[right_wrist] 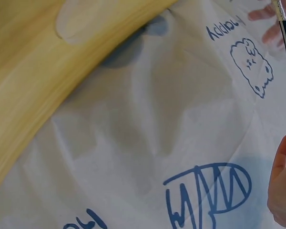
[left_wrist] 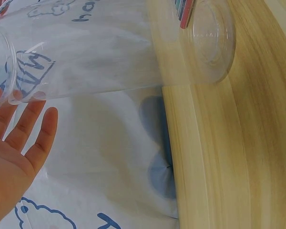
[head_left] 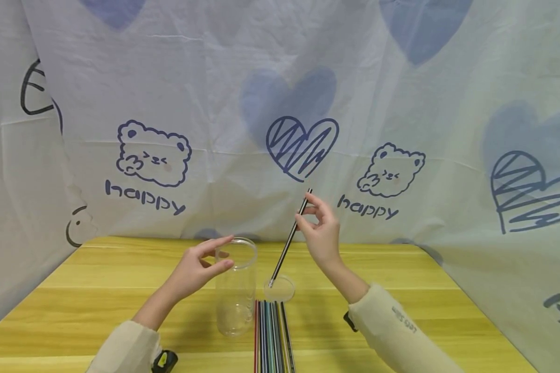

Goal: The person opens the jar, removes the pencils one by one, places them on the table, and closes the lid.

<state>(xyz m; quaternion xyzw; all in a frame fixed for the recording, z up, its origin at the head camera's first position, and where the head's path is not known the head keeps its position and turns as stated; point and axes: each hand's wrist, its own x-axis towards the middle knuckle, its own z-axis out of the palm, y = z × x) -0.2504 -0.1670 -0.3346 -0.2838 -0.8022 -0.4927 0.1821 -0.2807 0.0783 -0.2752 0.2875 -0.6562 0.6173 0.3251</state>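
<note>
My left hand holds the upper rim of a clear cylindrical jar, thumb on the near side and fingers at the far side. The jar stands upright on the table, and nothing shows inside it. In the left wrist view several fingers reach to the jar's wall. My right hand pinches a dark striped pencil near its upper end. The pencil slants down to the left, its metal-banded end lowest, above a clear round lid. Right of the jar lies a row of several coloured pencils.
The wooden table ends at a hanging white cloth printed with hearts and bears. The lid lies close beyond the row of pencils, with the jar just left of both.
</note>
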